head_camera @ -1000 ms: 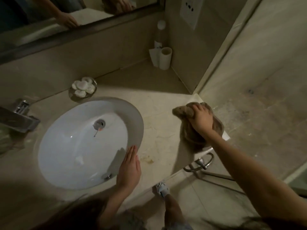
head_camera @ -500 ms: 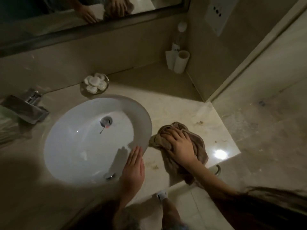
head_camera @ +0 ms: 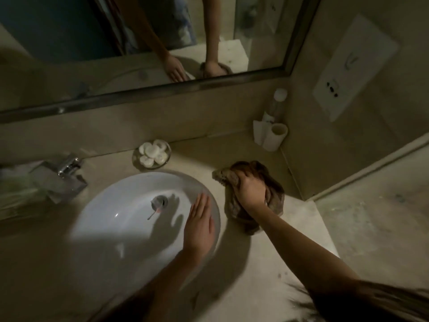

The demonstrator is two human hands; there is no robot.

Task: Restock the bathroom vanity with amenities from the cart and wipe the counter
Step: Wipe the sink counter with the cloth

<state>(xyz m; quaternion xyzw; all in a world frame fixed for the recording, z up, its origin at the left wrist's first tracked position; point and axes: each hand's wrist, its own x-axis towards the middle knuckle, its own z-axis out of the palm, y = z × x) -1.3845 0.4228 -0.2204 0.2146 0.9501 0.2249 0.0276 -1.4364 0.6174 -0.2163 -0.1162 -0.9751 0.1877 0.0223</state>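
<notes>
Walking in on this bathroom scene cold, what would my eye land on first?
The white basin glows in a patch of light amid the dim counter, the left hand lying flat on its right rim. Just right of it, the right hand grips a crumpled brown cloth on the counter. Behind the basin, a small dish of white round pieces sits near the wall.

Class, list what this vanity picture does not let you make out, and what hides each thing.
Head view throughout.
- The counter under the brown cloth: covered by the cloth and the right hand.
- Label on the corner bottle: too dim and small.
- Objects left of the faucet: blurred, cut by the edge.
</notes>
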